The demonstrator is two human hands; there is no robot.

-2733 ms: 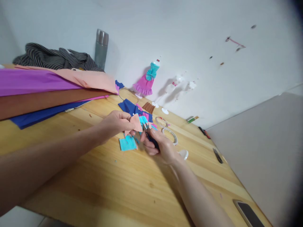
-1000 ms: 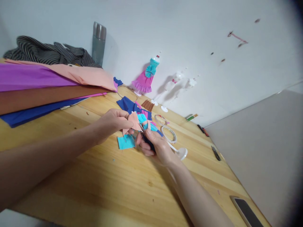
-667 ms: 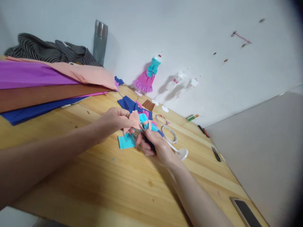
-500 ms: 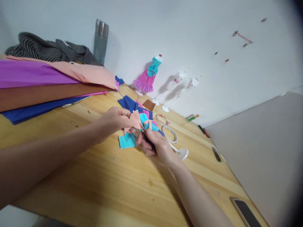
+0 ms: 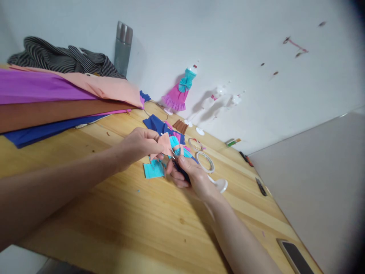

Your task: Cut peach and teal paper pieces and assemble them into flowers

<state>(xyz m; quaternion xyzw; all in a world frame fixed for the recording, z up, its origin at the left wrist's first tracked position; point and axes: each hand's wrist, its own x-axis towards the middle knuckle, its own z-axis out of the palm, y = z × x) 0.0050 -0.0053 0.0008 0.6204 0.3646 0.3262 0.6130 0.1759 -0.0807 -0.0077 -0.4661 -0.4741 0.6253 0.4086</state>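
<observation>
Left hand: your left hand (image 5: 142,144) pinches the small peach paper-like piece (image 5: 164,144) between thumb and fingers, at the centre of the frame.
Peach piece condition: matte, thin, with angular cut edges and a pointed lower flap under your fingers; it is held above the table.
Right hand: your right hand (image 5: 192,175) is closed around the dark-handled metal scissors (image 5: 183,171).
Blades: at the right edge of the peach piece, pointing toward the upper left of the frame; the exact contact is too small to tell.
Beneath and beside: turquoise rectangular piece (image 5: 153,171) below your left fingers; crumpled navy blue piece (image 5: 154,123) above them.
Tape position: white ring-shaped tape roll (image 5: 211,163), right of centre; print on it is unreadable at this size.
Work surface: light wooden table (image 5: 137,224).
</observation>
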